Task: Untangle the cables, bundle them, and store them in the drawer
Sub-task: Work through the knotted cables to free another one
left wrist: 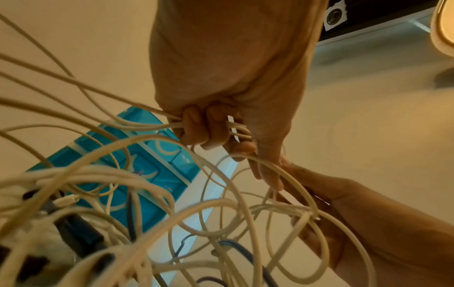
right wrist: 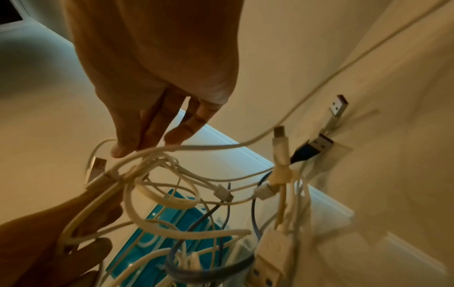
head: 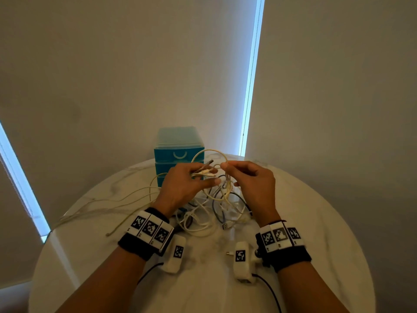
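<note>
Loose cream strands trail across the white round table at the left toward the left hand, whose curled fingers grip several white cables near their plug ends, raised above the tangle of cables on the tabletop. Behind the hands stands the teal drawer unit, its drawers closed. Just right, the right hand pinches one cream cable loop at its fingertips, the other fingers relaxed, over the same tangle.
</note>
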A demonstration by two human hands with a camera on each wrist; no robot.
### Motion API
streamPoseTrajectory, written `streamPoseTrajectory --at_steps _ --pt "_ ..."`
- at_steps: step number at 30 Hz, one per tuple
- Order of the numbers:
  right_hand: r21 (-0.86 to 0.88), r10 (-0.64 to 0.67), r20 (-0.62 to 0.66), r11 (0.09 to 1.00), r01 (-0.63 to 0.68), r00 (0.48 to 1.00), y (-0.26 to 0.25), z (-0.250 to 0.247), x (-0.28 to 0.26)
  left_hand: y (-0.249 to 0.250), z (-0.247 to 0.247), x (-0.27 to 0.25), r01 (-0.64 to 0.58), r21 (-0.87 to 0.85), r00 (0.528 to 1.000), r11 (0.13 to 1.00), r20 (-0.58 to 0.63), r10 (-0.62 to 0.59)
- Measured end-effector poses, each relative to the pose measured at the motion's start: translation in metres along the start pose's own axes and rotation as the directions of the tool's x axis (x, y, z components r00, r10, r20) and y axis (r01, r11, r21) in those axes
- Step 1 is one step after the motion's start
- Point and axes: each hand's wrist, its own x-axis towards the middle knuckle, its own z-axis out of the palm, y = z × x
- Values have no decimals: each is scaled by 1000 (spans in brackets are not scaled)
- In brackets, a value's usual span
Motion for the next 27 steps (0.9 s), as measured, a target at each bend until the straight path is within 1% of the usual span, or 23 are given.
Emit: streamPoseTrajectory --at_steps 2,4,6,9,12,15,18,20,22,23,25,27 --pt "0 6 51 1000 -6 999 1 3 -1 5 3 -3 -28 -31 999 999 28 29" --pt "37 21 87 999 -24 996 2 5 -4 5 5 -4 -37 -54 999 998 15 38" --pt "70 34 122 997 -42 992 4 7 -6 2 4 -3 -21 -107 1000 994 -9 20" --pt "63 18 182 998 -29 983 10 8 -4 0 3 -3 36 -173 998 984 -44 -44" --pt "-16 11 235 1000 -8 972 17 11 -5 -2 3 -1 50 -181 994 982 -84 -66" --pt "-112 39 263 994 -10 964 24 13 -5 -4 -1 0 73 -220 991 973 -97 -96" --pt "-116 43 201 993 -20 979 25 12 -2 -5 0 0 68 -227 987 972 -129 -100" --pt "-104 14 111 995 -3 994 25 11 -1 -4 0 -1 52 -243 976 969 -195 -101" --pt "-100 7 4 995 -6 1000 24 6 0 -5 -5 1 49 -296 954 954 -270 -133" --pt "-105 15 -26 994 -18 1000 25 2 1 -5 -8 1 50 -331 944 942 -292 -153" --pt "-131 50 -19 990 -52 999 27 -3 1 -5 -9 0 46 -390 934 920 -308 -178" --pt "-164 71 -1 984 -70 997 31 -1 -1 -4 -3 -2 50 -421 940 906 -287 -185"
